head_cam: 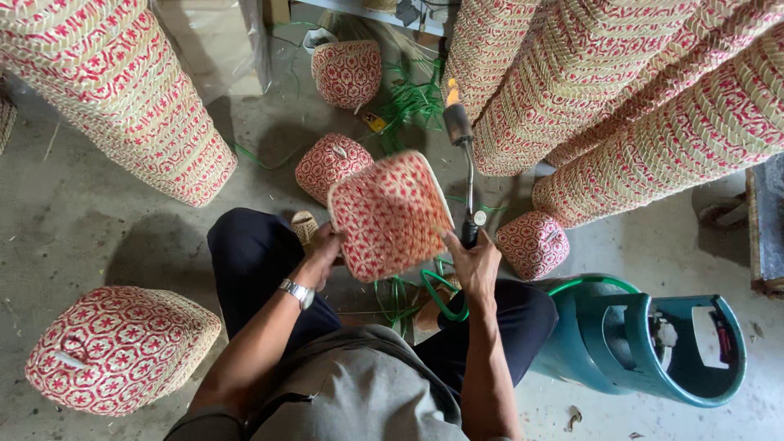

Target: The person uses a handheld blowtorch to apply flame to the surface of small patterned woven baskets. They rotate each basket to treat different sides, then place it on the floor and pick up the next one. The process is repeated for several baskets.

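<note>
My left hand grips the lower left edge of a red-and-cream woven basket, held up tilted in front of me with its bottom facing the camera. My right hand holds a gas torch by its handle. The torch's metal tube points away from me, and a small orange flame burns at its tip, just right of the basket. A green hose loops from the torch near my right hand toward the teal gas cylinder lying at my right.
Tall stacks of nested woven baskets lean at upper left and upper right. Single baskets lie on the concrete floor: lower left, behind the held one, farther back and right. Green straps are scattered beyond.
</note>
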